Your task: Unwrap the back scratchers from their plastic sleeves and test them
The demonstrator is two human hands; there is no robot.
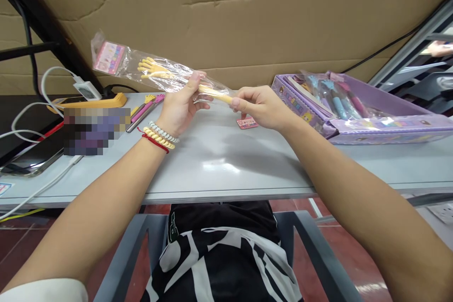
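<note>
A yellow hand-shaped pen lies inside a long clear plastic sleeve with a pink printed card at its far left end. My left hand is closed around the middle of the sleeved pen, thumb on top. With thumb and fingers my right hand pinches the pen's lower right end. The pen is held above the desk, tilted down to the right. A small pink card lies on the desk just below my right hand.
On the right, a purple display box holds several bagged hand-shaped pens. Loose pens lie left of my left hand. Further left are a phone, a white charger with cables, and a yellow device. Cardboard stands behind the desk.
</note>
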